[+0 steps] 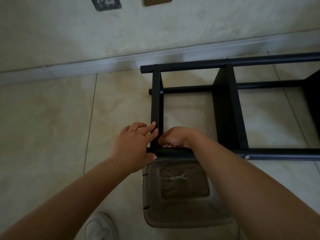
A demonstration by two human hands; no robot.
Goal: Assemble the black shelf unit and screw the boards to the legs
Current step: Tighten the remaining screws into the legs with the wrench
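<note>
The black shelf unit (225, 108) lies on its side on the tiled floor, its round legs running left to right. The end board (156, 104) stands on edge between the legs at the left. My left hand (135, 144) rests flat against that board's outer face, thumb hooked under the near leg (277, 154). My right hand (174, 136) sits on the board's inner side at the corner with the near leg, fingers curled; whatever they hold is hidden. Silver screw heads show on the far leg (225, 62) and near leg.
A beige plastic tub (176, 217) stands under my arms, with a small flat spanner (179, 177) inside. A white shoe (99, 227) is at the lower left. The wall and skirting run behind the unit, with a metal plate (105, 3) on the wall.
</note>
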